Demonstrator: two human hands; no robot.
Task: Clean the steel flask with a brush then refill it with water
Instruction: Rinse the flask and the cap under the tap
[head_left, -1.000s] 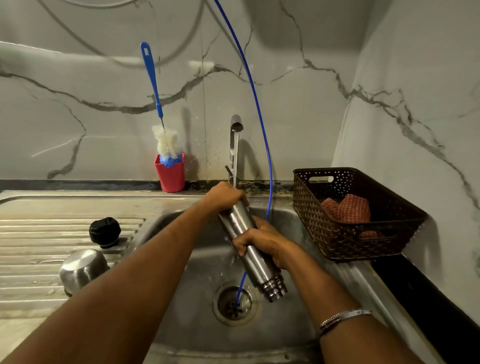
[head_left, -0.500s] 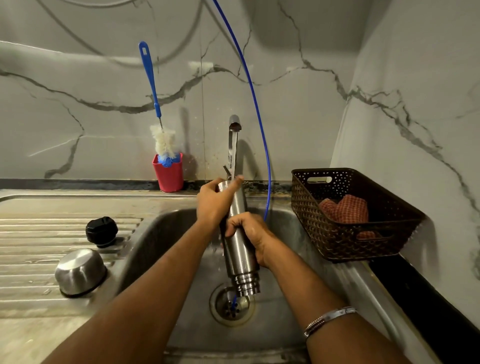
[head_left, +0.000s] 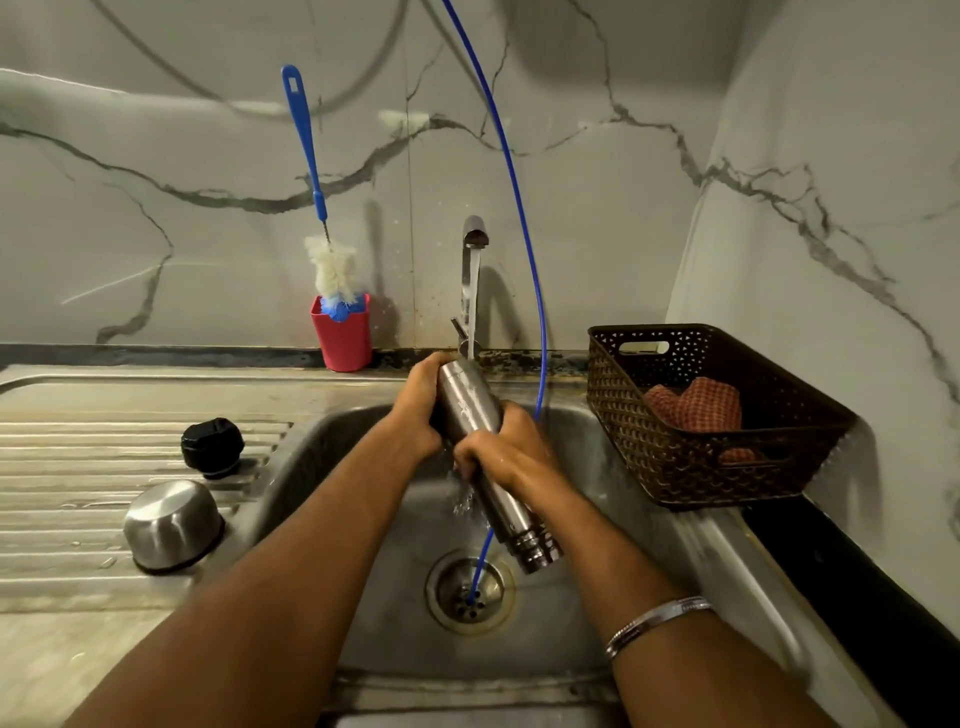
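Over the ribbed draining board on the left, black cap (head_left: 212, 446) and steel cup (head_left: 174, 525) upturned, parked near each other, both off the flask; behind, against the marble wall, brush (head_left: 332, 270) head-down in red holder (head_left: 342, 332), untouched for now; at centre, above the sink (head_left: 675, 540), steel flask (head_left: 483, 447) inverted and tilted, base up under the running tap (head_left: 474, 239), threaded mouth low over the drain (head_left: 470, 590); left hand (head_left: 423, 402) curled round the upper body near the base, right hand (head_left: 498, 457) wrapped tight round the middle, both clamped on wet metal; likely rigid, smooth and slippery under the stream, light while empty, noticeably heavier once filled; best gripped round the cylinder's mid-body with a full wrap, second hand steadying the base, threads left clear for brush and water; thin blue tube (head_left: 524, 244) trailing down into the drain just behind; on the right, brown basket (head_left: 691, 467) holding a reddish cloth (head_left: 696, 405).
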